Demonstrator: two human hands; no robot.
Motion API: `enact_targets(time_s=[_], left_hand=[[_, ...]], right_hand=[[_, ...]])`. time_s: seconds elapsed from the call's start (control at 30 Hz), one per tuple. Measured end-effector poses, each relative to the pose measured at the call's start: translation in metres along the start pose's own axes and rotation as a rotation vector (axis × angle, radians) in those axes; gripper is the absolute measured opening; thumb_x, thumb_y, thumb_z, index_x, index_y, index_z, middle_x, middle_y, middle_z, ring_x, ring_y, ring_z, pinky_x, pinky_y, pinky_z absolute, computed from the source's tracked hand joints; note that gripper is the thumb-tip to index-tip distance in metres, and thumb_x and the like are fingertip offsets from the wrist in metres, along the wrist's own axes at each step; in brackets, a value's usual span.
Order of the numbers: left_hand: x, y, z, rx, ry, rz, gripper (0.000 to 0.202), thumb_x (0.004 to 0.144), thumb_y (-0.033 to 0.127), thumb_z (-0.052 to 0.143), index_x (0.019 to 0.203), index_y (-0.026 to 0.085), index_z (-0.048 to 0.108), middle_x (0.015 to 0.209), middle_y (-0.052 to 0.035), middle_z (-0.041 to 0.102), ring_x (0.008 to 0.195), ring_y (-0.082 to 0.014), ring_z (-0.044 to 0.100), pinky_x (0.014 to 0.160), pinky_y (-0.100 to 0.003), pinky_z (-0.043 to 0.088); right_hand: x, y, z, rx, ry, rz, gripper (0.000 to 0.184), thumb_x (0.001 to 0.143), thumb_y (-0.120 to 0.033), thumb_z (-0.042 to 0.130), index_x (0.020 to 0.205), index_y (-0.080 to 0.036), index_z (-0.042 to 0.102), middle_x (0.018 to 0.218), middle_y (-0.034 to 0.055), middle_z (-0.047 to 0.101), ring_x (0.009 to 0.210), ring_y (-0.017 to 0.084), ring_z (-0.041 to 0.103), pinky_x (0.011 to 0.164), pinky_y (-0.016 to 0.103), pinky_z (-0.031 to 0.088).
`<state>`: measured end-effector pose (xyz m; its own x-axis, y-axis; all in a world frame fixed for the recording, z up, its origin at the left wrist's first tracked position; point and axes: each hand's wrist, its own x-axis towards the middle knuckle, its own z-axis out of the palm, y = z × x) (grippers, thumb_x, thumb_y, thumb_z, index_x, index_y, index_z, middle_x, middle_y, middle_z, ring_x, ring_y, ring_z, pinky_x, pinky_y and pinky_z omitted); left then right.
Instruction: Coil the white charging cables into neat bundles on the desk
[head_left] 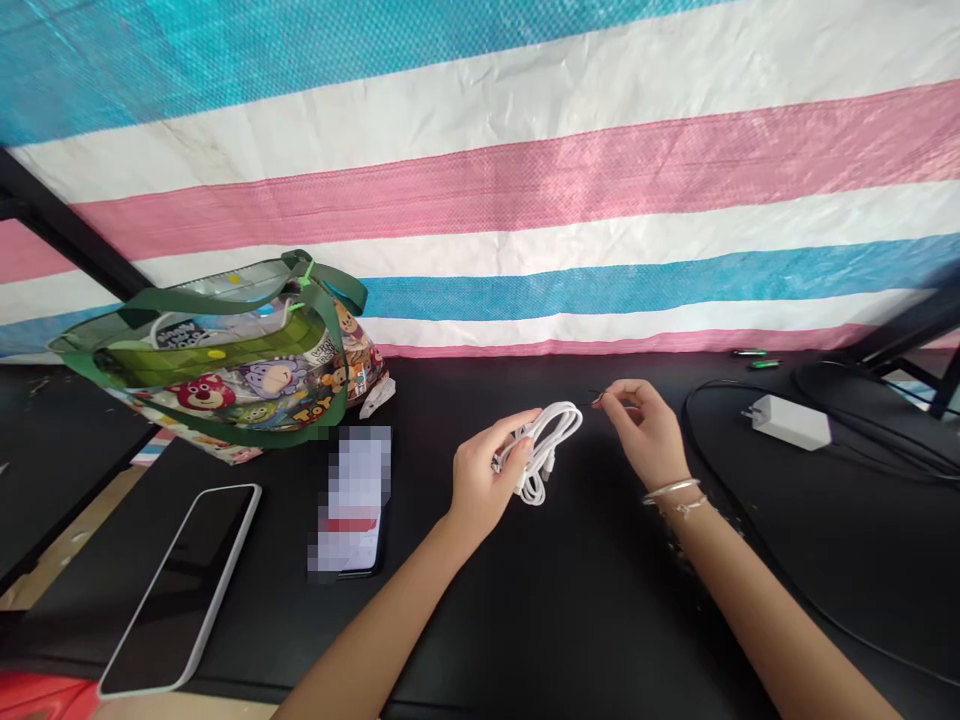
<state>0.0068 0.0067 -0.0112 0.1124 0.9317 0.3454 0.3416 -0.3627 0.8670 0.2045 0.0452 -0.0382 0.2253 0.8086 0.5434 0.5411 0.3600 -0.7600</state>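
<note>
We list 2 hands at centre frame. Item 1: a white coiled cable (pixel 551 430), held in the curled, nearly closed left hand (pixel 480 480). Item 2: a thin dark object (pixel 596 398), too small to identify, pinched between thumb and forefinger of the right hand (pixel 641 430), just beside the coil. Also on the black table (pixel 600 610): 1 smartphone (pixel 180 590), lower left; 1 printed tote bag (pixel 225 360), upper left; 1 obscured item (pixel 351 500), centre left; 1 white power adapter (pixel 791 422), right.
</note>
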Motion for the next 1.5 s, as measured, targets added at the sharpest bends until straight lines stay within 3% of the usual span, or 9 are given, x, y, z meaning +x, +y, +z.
enact_targets(time_s=[0.07, 0.2, 0.37, 0.57, 0.7, 0.8, 1.03, 1.27, 1.5], left_hand=[[0.002, -0.001, -0.003, 0.004, 0.027, 0.003, 0.029, 0.086, 0.025, 0.050, 0.106, 0.022, 0.071, 0.062, 0.0016, 0.065, 0.052, -0.0103, 0.051, 0.056, -0.020, 0.046], [0.003, -0.002, -0.005, -0.013, 0.061, 0.035, 0.031, 0.085, 0.027, 0.049, 0.107, 0.019, 0.070, 0.055, 0.0041, 0.054, 0.048, -0.0089, 0.043, 0.053, -0.019, 0.040], [0.004, 0.000, -0.004, -0.024, 0.071, 0.028, 0.032, 0.085, 0.027, 0.047, 0.106, 0.018, 0.069, 0.050, 0.0061, 0.047, 0.046, -0.0085, 0.040, 0.051, -0.019, 0.037], [0.003, 0.000, -0.005, -0.046, 0.079, 0.022, 0.030, 0.086, 0.026, 0.048, 0.105, 0.017, 0.068, 0.050, 0.0071, 0.045, 0.044, -0.0079, 0.039, 0.049, -0.018, 0.036], [0.003, 0.000, -0.006, -0.036, 0.100, 0.035, 0.028, 0.086, 0.025, 0.048, 0.105, 0.016, 0.067, 0.050, 0.0075, 0.043, 0.044, -0.0076, 0.038, 0.048, -0.018, 0.035], [0.003, 0.001, -0.005, -0.002, 0.096, 0.056, 0.028, 0.086, 0.025, 0.048, 0.105, 0.017, 0.067, 0.050, 0.0070, 0.046, 0.045, -0.0079, 0.039, 0.049, -0.018, 0.036], [0.001, -0.001, -0.001, 0.082, 0.081, 0.113, 0.026, 0.085, 0.023, 0.048, 0.101, 0.020, 0.067, 0.067, 0.0010, 0.067, 0.054, -0.0100, 0.056, 0.055, -0.019, 0.043], [0.001, 0.000, -0.003, 0.140, 0.127, 0.141, 0.023, 0.085, 0.023, 0.047, 0.094, 0.019, 0.067, 0.059, 0.0027, 0.064, 0.049, -0.0097, 0.054, 0.053, -0.019, 0.042], [0.003, 0.000, -0.004, 0.134, 0.048, 0.194, 0.025, 0.089, 0.022, 0.042, 0.094, 0.020, 0.066, 0.069, 0.0011, 0.069, 0.055, -0.0101, 0.059, 0.056, -0.019, 0.043]], right_hand=[[-0.001, 0.013, 0.002, -0.152, -0.022, -0.073, 0.015, 0.081, -0.038, 0.056, 0.072, -0.026, 0.057, 0.070, 0.0047, 0.064, 0.076, 0.025, 0.056, 0.062, 0.037, 0.048], [-0.003, 0.026, 0.007, -0.210, -0.034, -0.094, 0.009, 0.073, -0.029, 0.060, 0.065, -0.027, 0.058, 0.069, 0.0058, 0.066, 0.077, 0.029, 0.052, 0.067, 0.044, 0.046], [-0.003, 0.012, 0.006, -0.211, -0.051, -0.123, 0.008, 0.074, -0.023, 0.055, 0.072, -0.026, 0.062, 0.079, 0.0060, 0.070, 0.082, 0.030, 0.055, 0.075, 0.049, 0.046], [-0.016, -0.035, 0.014, 0.250, -0.418, 0.048, 0.017, 0.087, -0.036, 0.049, 0.087, -0.023, 0.061, 0.084, 0.0046, 0.070, 0.079, 0.021, 0.066, 0.075, 0.038, 0.054], [-0.029, -0.057, 0.023, 0.449, -0.501, 0.127, 0.018, 0.085, -0.038, 0.056, 0.093, -0.022, 0.059, 0.085, 0.0040, 0.072, 0.081, 0.020, 0.069, 0.080, 0.035, 0.055], [-0.032, -0.061, 0.024, 0.500, -0.475, 0.151, 0.022, 0.085, -0.042, 0.059, 0.093, -0.022, 0.060, 0.082, 0.0034, 0.071, 0.077, 0.019, 0.068, 0.077, 0.034, 0.055], [-0.025, -0.062, 0.015, 0.579, -0.418, 0.170, 0.026, 0.083, -0.048, 0.060, 0.084, -0.022, 0.060, 0.076, 0.0004, 0.064, 0.069, 0.015, 0.064, 0.064, 0.026, 0.055], [-0.031, -0.065, 0.015, 0.475, -0.503, 0.048, 0.022, 0.085, -0.041, 0.058, 0.096, -0.022, 0.060, 0.088, 0.0044, 0.067, 0.074, 0.018, 0.066, 0.070, 0.031, 0.056], [-0.030, -0.065, 0.017, 0.402, -0.440, 0.096, 0.028, 0.088, -0.046, 0.051, 0.079, -0.020, 0.056, 0.061, -0.0002, 0.061, 0.054, 0.014, 0.060, 0.053, 0.026, 0.052]])
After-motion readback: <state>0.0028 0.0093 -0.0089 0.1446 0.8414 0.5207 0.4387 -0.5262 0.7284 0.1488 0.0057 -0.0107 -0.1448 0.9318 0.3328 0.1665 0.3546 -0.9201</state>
